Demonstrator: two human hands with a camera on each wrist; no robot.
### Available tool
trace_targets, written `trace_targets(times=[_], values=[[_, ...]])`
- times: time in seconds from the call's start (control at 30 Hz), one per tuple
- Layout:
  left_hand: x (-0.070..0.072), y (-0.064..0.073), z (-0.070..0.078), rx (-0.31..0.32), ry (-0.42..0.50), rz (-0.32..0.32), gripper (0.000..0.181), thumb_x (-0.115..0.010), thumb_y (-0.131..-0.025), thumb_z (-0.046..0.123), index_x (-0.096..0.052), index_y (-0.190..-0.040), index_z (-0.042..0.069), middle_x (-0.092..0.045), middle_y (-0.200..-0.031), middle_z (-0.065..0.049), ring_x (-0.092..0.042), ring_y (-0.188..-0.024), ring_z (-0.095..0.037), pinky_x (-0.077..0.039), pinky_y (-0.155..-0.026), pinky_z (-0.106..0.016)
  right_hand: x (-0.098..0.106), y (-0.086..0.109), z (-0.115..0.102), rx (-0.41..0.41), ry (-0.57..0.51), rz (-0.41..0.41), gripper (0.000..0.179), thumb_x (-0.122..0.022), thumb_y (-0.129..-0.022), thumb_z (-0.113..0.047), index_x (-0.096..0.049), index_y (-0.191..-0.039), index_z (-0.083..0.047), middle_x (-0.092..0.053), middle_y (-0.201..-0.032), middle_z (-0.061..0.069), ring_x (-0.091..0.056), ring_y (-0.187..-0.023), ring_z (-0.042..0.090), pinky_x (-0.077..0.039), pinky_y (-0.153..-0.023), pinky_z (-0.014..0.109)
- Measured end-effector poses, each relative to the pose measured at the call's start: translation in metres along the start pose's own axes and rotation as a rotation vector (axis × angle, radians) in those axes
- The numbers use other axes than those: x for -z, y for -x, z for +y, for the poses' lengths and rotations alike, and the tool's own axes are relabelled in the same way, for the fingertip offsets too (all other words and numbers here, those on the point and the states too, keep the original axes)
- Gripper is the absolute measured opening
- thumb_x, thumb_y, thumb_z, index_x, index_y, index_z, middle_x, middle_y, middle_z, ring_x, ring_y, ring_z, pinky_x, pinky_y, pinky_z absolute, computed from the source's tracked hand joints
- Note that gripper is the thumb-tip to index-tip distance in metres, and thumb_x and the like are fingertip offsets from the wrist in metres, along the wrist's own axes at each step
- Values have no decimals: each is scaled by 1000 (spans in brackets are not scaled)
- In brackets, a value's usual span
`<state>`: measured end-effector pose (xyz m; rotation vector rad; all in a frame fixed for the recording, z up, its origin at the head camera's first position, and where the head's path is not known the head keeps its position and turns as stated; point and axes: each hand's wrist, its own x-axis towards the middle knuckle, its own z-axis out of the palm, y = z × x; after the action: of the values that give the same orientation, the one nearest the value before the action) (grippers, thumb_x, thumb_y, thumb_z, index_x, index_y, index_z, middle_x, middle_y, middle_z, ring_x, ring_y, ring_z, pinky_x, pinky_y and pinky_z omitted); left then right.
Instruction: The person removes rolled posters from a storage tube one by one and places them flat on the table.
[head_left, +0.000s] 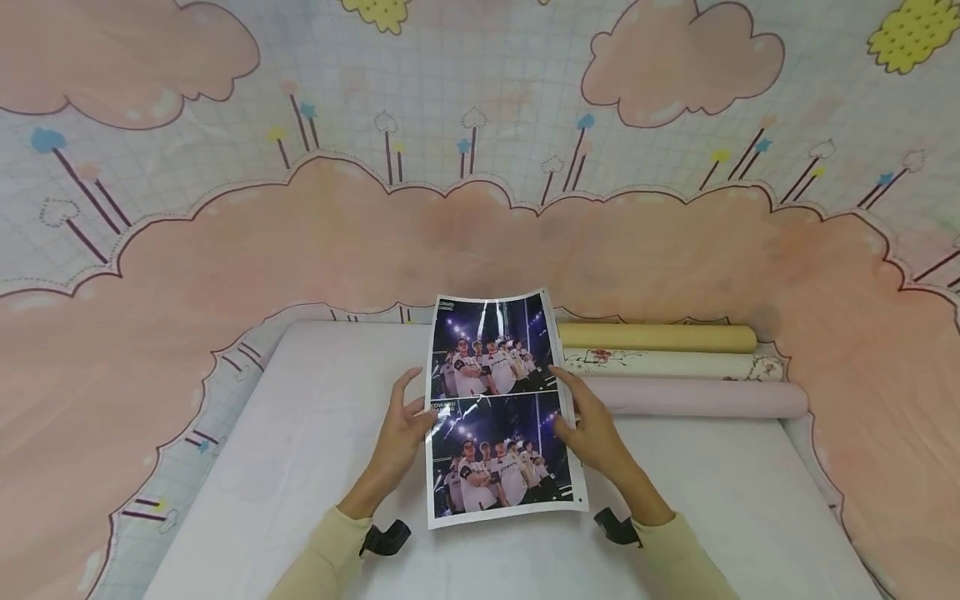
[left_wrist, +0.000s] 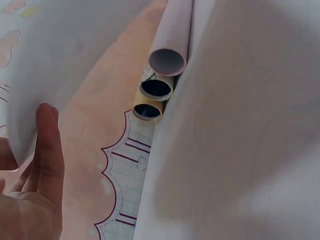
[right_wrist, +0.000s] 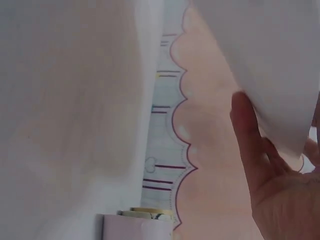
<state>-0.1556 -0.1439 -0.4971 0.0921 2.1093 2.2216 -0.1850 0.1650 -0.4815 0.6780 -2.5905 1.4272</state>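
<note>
Held up over the white table is a glossy printed photo sheet (head_left: 498, 454) with a white border. It carries two near-identical pictures, one above the other, of a group in white tops on a dark stage. My left hand (head_left: 401, 429) pinches its left edge, thumb on the front. On the opposite edge my right hand (head_left: 600, 429) grips it the same way. The sheet's plain white back (left_wrist: 65, 55) shows in the left wrist view, with fingers (left_wrist: 48, 135) behind it. In the right wrist view, fingers (right_wrist: 245, 115) also lie against the back.
Three rolls lie side by side at the table's back right: yellow (head_left: 660, 337), white with a floral print (head_left: 675, 365) and pale pink (head_left: 705, 398). The white tabletop (head_left: 322, 467) ends near a patterned cloth backdrop (head_left: 450, 242). Black straps (head_left: 386, 537) sit at both wrists.
</note>
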Motion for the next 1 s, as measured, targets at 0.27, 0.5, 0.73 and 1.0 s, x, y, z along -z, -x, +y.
trace_targets(times=[0.27, 0.5, 0.73, 1.0], values=[[16, 0, -7, -2, -127, -7, 45, -47, -102, 11, -45, -146, 20, -30, -161, -11, -33, -143, -44, -40, -108, -57, 2, -1, 5, -201, -394, -167, 93, -58, -82, 15, -16, -158, -19, -36, -151, 29, -59, -116, 47, -61, -75, 34], [24, -3, -7, 70, -33, -63, 49, -49, -102, 17, -41, -149, 23, -37, -156, -11, -62, -114, -21, -53, -94, -36, 2, -1, 9, -201, -290, -169, 75, -54, -93, 4, -27, -156, -28, -19, -163, 17, -28, -145, 44, -35, -113, 54], [30, -6, -11, 124, 94, -117, 54, -52, -101, 15, -35, -152, 20, -43, -153, -15, -66, -108, -7, -54, -92, -26, 6, -1, 14, -207, -569, -245, 80, -49, -93, 5, -14, -159, -25, -4, -167, 8, -20, -151, 29, -29, -117, 46], [35, -6, -14, 125, 216, -262, 70, -56, -97, 4, -20, -157, 12, -61, -135, -1, -66, -114, -14, -53, -97, -29, 9, 3, 11, -245, -833, -286, 85, -51, -93, 5, -2, -159, -16, -15, -162, 23, -62, -119, 11, -55, -93, 35]])
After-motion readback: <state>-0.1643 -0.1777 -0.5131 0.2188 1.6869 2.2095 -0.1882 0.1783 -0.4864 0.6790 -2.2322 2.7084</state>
